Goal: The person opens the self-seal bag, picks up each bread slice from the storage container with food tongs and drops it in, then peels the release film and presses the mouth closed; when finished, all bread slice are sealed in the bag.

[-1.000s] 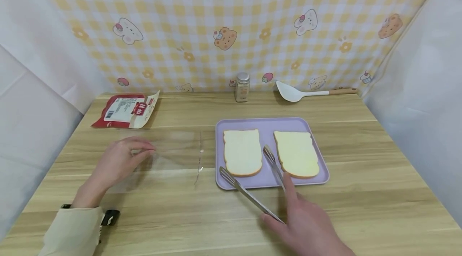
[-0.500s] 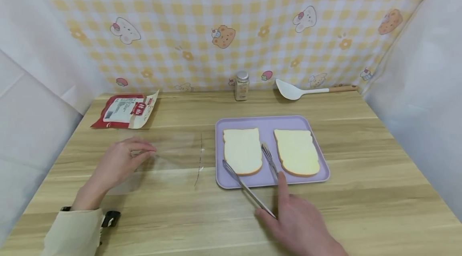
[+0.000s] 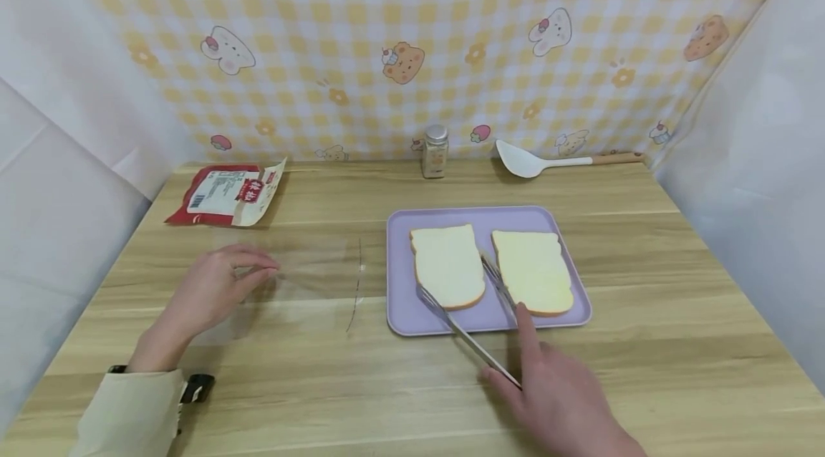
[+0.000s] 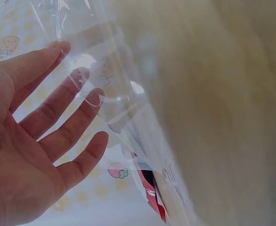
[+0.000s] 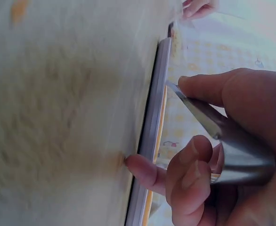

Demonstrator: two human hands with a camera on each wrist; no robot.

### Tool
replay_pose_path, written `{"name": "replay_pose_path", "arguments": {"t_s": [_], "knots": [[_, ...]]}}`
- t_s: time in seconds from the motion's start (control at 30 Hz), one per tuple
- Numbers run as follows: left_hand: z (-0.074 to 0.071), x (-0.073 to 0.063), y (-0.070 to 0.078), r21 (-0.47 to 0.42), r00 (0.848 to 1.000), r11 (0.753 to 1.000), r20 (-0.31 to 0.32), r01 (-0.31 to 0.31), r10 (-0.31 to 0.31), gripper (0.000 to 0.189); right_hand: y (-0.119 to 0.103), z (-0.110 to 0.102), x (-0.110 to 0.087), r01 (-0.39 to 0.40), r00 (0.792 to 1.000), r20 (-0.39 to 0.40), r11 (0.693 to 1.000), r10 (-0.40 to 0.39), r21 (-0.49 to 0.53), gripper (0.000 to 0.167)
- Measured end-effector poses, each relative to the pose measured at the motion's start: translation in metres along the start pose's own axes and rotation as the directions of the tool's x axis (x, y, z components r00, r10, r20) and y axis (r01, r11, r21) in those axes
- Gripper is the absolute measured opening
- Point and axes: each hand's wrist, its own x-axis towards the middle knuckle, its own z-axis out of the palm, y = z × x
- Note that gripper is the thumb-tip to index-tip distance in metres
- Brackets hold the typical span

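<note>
My right hand (image 3: 561, 400) grips metal tongs (image 3: 477, 348) from the near side of a lilac tray (image 3: 402, 310). One tong tip lies at the lower left edge of the left bread slice (image 3: 449, 267), the other along its right side, between it and the right bread slice (image 3: 533, 272). In the right wrist view the bent end of the tongs (image 5: 248, 160) sits in the palm, with the thumb along one arm. My left hand (image 3: 215, 285) pinches a clear plastic bag (image 3: 316, 263) between thumb and index finger; its other fingers are spread in the left wrist view.
A red and white food packet (image 3: 225, 195) lies at the back left. Against the checked cloth stand a small shaker jar (image 3: 435, 152) and, to its right, a white spatula (image 3: 522, 160) with a wooden handle. White sheeting flanks the wooden table (image 3: 322, 392) on both sides.
The tongs have closed in on the left slice and shifted right. That slice has moved right across the tray, a little tilted, nearer the other slice. My left hand holds its place.
</note>
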Motion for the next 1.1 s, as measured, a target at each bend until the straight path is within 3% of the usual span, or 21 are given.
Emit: {"name": "replay_pose_path", "arguments": {"t_s": [0.17, 0.7, 0.93, 1.1], "knots": [[-0.001, 0.001, 0.002, -0.012, 1.000, 1.000, 0.011, 0.011, -0.010, 0.008, -0.006, 0.000, -0.004, -0.055, 0.998, 0.030, 0.998, 0.054, 0.031, 0.116], [0.003, 0.001, 0.004, -0.004, 1.000, 1.000, 0.000, -0.019, 0.019, 0.008, -0.016, 0.001, 0.008, -0.081, 0.994, 0.079, 0.996, 0.079, 0.026, 0.112], [0.004, 0.003, 0.006, -0.018, 1.000, 1.000, 0.023, 0.005, -0.004, 0.008, 0.003, -0.006, 0.016, -0.034, 0.992, 0.124, 0.999, 0.031, 0.023, 0.101], [0.004, 0.005, 0.008, -0.016, 0.999, 1.000, 0.035, 0.008, -0.007, 0.009, 0.011, -0.010, 0.016, -0.034, 0.991, 0.129, 0.999, 0.036, -0.015, 0.110]]}}
